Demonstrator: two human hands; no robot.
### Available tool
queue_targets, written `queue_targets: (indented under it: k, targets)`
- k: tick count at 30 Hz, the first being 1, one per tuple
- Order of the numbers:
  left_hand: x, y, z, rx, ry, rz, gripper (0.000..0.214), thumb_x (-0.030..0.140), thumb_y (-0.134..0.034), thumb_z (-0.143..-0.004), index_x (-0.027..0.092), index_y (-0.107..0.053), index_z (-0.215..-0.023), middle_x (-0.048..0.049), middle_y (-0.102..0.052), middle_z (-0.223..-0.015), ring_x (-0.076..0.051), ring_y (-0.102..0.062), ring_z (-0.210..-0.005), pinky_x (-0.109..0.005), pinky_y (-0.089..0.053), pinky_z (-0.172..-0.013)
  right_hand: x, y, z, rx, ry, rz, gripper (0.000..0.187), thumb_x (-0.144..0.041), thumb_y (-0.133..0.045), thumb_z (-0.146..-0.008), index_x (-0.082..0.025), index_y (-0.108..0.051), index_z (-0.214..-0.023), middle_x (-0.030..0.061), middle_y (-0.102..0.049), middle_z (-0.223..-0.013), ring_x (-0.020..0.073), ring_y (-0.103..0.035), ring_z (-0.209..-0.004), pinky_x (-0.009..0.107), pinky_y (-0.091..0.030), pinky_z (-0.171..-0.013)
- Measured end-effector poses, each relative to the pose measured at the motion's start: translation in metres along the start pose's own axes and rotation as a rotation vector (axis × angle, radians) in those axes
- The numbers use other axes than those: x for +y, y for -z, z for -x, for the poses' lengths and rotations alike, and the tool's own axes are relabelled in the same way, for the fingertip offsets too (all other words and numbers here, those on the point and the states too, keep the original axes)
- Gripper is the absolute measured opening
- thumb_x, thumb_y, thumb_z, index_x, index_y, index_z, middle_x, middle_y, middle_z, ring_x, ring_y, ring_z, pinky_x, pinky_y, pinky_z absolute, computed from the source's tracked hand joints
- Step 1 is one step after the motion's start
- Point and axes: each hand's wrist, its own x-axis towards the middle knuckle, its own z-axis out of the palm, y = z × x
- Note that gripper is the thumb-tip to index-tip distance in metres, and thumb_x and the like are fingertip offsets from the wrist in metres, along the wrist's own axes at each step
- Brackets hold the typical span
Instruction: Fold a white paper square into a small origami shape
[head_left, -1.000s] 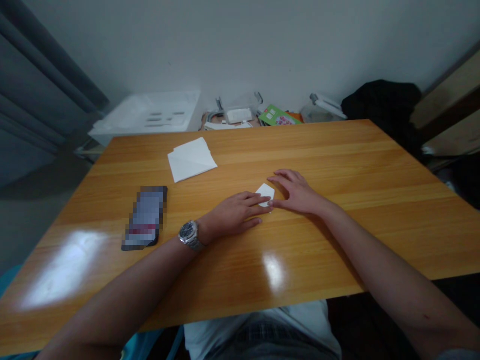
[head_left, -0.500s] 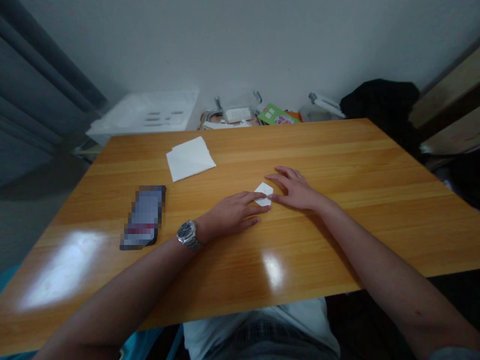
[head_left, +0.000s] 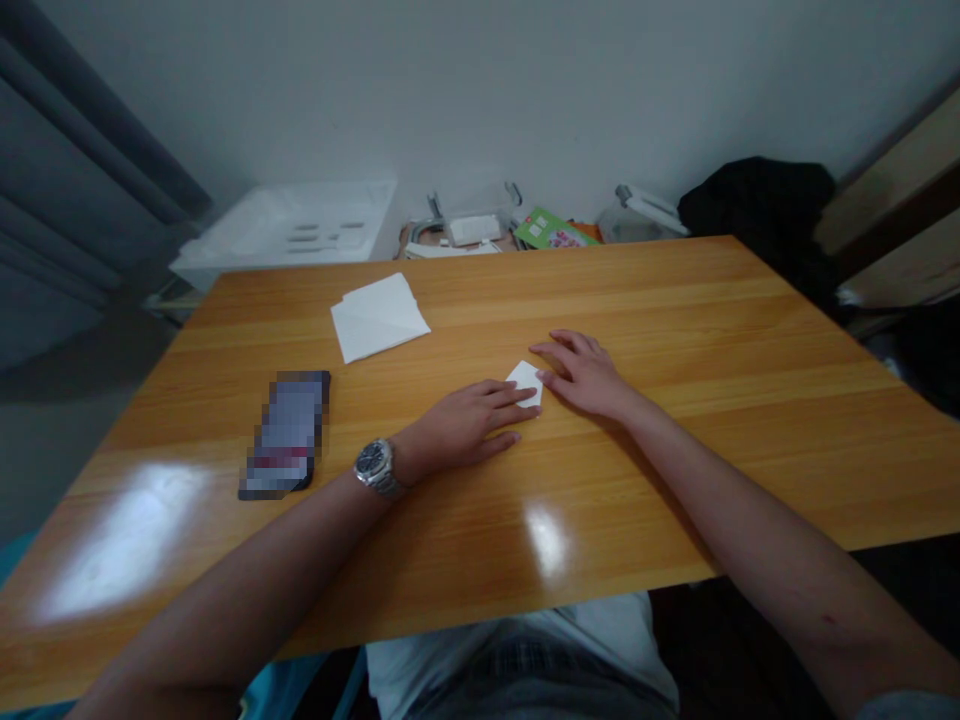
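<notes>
A small folded piece of white paper (head_left: pixel 527 376) lies flat on the wooden table (head_left: pixel 660 300), with a pointed top edge. My left hand (head_left: pixel 480 422), a metal watch on its wrist, rests with fingers stretched out and spread; its fingertips lie over the lower part of the paper. From the other side my right hand (head_left: pixel 589 375) reaches in, fingers apart and curved. Its thumb tip is at the right edge of the paper, and its other fingers hover or rest just beyond. Fingers of the left hand hide the paper's lower portion.
White paper sheets (head_left: pixel 381 318) lie at the table's back left. A phone (head_left: pixel 289 435) with a blurred screen is left of my left hand. Behind the table stand a white foam box (head_left: pixel 300 225), a green booklet (head_left: pixel 553 230) and a black bag (head_left: pixel 757 200).
My right thumb has drawn slightly up along the paper's right edge. The left fingers have shifted a little on the paper, whose face now looks smoother, without the earlier creases at its middle.
</notes>
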Motion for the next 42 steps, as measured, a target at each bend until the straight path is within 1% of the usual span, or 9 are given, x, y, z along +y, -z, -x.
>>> queue_targets:
  k: [6,11,14,16,21,26,32,38,42]
  targets:
    - [0.001,0.000,0.000,0.002,-0.021,0.003,0.044,0.035,-0.044,-0.106,0.026,-0.051,-0.149,-0.0054,-0.047,-0.158,-0.025,-0.046,-0.143,-0.045,-0.036,-0.121,0.002,-0.004,-0.006,0.087,-0.057,0.006,0.042,-0.047,-0.048,-0.099,-0.030,-0.066,-0.133,0.0128,-0.056,-0.142,0.0360,-0.050,-0.131,0.058,-0.042,-0.109]
    - [0.004,0.001,0.000,-0.002,-0.021,-0.016,0.043,0.034,-0.044,-0.106,0.025,-0.052,-0.148,-0.0053,-0.047,-0.158,-0.025,-0.047,-0.142,-0.044,-0.036,-0.121,0.008,-0.002,-0.005,0.058,-0.042,0.002,0.047,-0.051,-0.038,-0.103,-0.030,-0.065,-0.134,0.0115,-0.055,-0.145,0.0339,-0.048,-0.134,0.057,-0.039,-0.111]
    - [0.004,0.002,0.000,-0.006,-0.021,-0.025,0.044,0.034,-0.045,-0.106,0.024,-0.052,-0.148,-0.0066,-0.049,-0.157,-0.025,-0.046,-0.143,-0.044,-0.036,-0.121,0.010,0.000,-0.002,0.009,0.015,0.036,0.057,-0.062,-0.047,-0.097,-0.028,-0.060,-0.141,0.0136,-0.051,-0.149,0.0359,-0.045,-0.137,0.057,-0.037,-0.113]
    - [0.004,0.002,0.000,0.001,-0.021,-0.019,0.044,0.034,-0.045,-0.106,0.024,-0.053,-0.148,-0.0071,-0.050,-0.156,-0.025,-0.046,-0.143,-0.044,-0.037,-0.121,0.010,0.001,-0.001,0.000,0.032,0.060,0.062,-0.065,-0.051,-0.094,-0.027,-0.057,-0.144,0.0149,-0.049,-0.151,0.0372,-0.044,-0.138,0.058,-0.037,-0.113]
    - [0.003,0.002,0.000,0.007,-0.035,0.001,0.042,0.034,-0.046,-0.106,0.024,-0.054,-0.146,-0.0063,-0.048,-0.157,-0.025,-0.046,-0.143,-0.044,-0.037,-0.121,0.009,-0.001,-0.004,0.037,-0.007,0.056,0.051,-0.056,-0.048,-0.098,-0.028,-0.061,-0.139,0.0143,-0.052,-0.146,0.0349,-0.048,-0.134,0.055,-0.040,-0.112]
    - [0.002,0.000,0.000,0.011,-0.018,0.012,0.043,0.034,-0.047,-0.106,0.026,-0.053,-0.147,-0.0053,-0.047,-0.158,-0.024,-0.045,-0.144,-0.044,-0.035,-0.122,0.009,-0.001,-0.003,0.019,0.009,0.068,0.051,-0.055,-0.039,-0.102,-0.029,-0.060,-0.141,0.0132,-0.052,-0.148,0.0346,-0.046,-0.136,0.057,-0.039,-0.112]
    - [0.002,-0.001,0.000,0.030,-0.025,0.027,0.043,0.034,-0.049,-0.104,0.025,-0.055,-0.146,-0.0072,-0.052,-0.154,-0.025,-0.045,-0.144,-0.044,-0.037,-0.121,0.011,0.003,-0.001,-0.025,0.047,0.068,0.062,-0.063,-0.048,-0.096,-0.027,-0.054,-0.146,0.0153,-0.047,-0.153,0.0369,-0.042,-0.140,0.058,-0.037,-0.114]
    - [0.001,-0.001,0.000,0.020,-0.026,0.025,0.043,0.033,-0.049,-0.105,0.026,-0.054,-0.147,-0.0060,-0.048,-0.157,-0.025,-0.047,-0.142,-0.045,-0.037,-0.121,0.011,-0.002,-0.004,0.011,0.006,0.048,0.052,-0.054,-0.047,-0.099,-0.026,-0.059,-0.141,0.0152,-0.050,-0.149,0.0342,-0.045,-0.139,0.055,-0.037,-0.115]
    - [0.002,-0.001,0.000,0.022,-0.035,0.021,0.043,0.032,-0.049,-0.105,0.025,-0.054,-0.146,-0.0074,-0.048,-0.157,-0.025,-0.047,-0.142,-0.045,-0.038,-0.120,0.011,-0.003,-0.004,0.020,0.001,0.032,0.051,-0.054,-0.048,-0.098,-0.026,-0.060,-0.140,0.0152,-0.051,-0.149,0.0350,-0.046,-0.137,0.056,-0.039,-0.113]
